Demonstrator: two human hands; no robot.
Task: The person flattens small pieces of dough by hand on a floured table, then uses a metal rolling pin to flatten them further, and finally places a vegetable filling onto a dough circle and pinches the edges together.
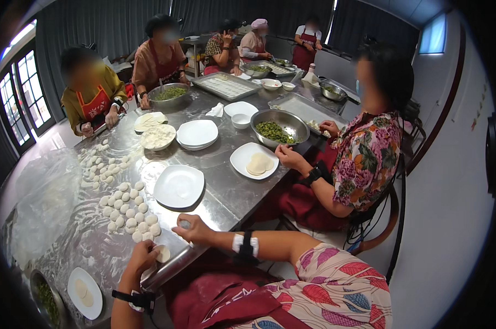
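My left hand (142, 257) pinches the edge of a flat round dough wrapper (163, 253) at the table's near edge. My right hand (196, 231), just to the right, is curled around a small grey tool (185, 224); the fingers hide most of it, so its kind is unclear. Beyond my left hand lie many floured dough pieces (130, 211), some pressed into thick discs. Past my right hand sits a white square plate (179, 186) with nothing on it. Left of my left arm, another white plate (95, 307) carries a few thin wrappers (83, 292).
A co-worker (367, 144) sits close on my right, by a plate of wrappers (259, 164) and a steel bowl of green filling (277, 131). Ahead are stacked plates (197, 133) and a flour bowl (158, 137). Plastic sheeting (44, 201) lies left. Other people work around the table.
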